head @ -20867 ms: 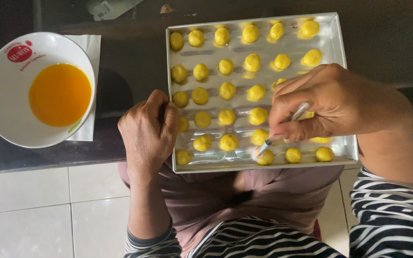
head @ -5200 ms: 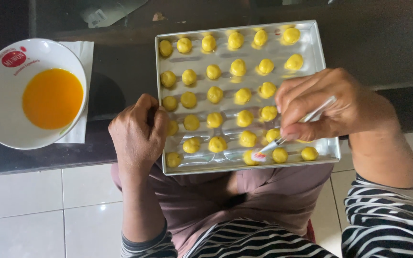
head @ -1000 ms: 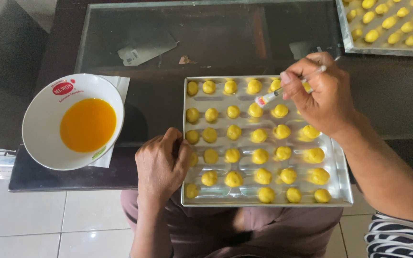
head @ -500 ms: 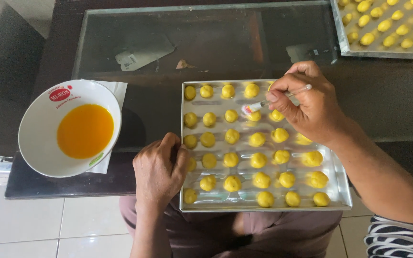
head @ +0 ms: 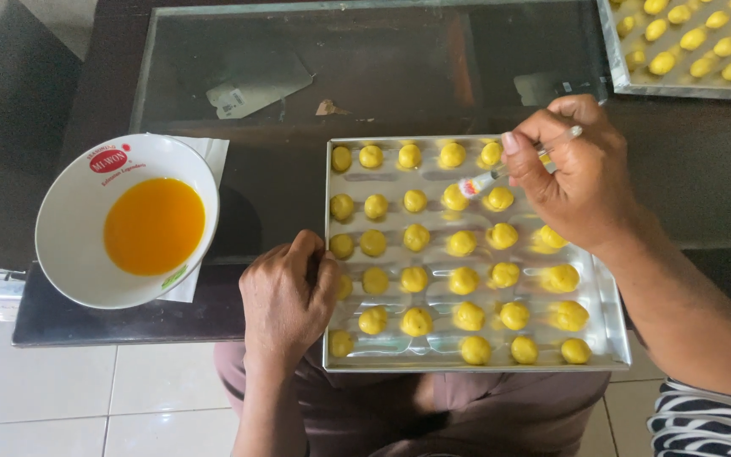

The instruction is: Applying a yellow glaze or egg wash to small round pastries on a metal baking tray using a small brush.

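Observation:
A silver baking tray holds several rows of round yellow dough balls. My left hand grips the tray's left edge, fingers curled over the rim. My right hand hovers over the tray's upper right and pinches a small brush. The brush's bristle tip touches a dough ball in the second row from the top. A white bowl of orange egg wash sits to the left on a white napkin.
The tray and bowl rest on a dark glass-topped table. A second tray of dough balls lies at the top right. Papers show under the glass. White floor tiles lie below the table edge.
My right hand has brought the brush from the tray's lower right, up to the top row, and now down onto the second row. My left hand stays on the tray's left edge.

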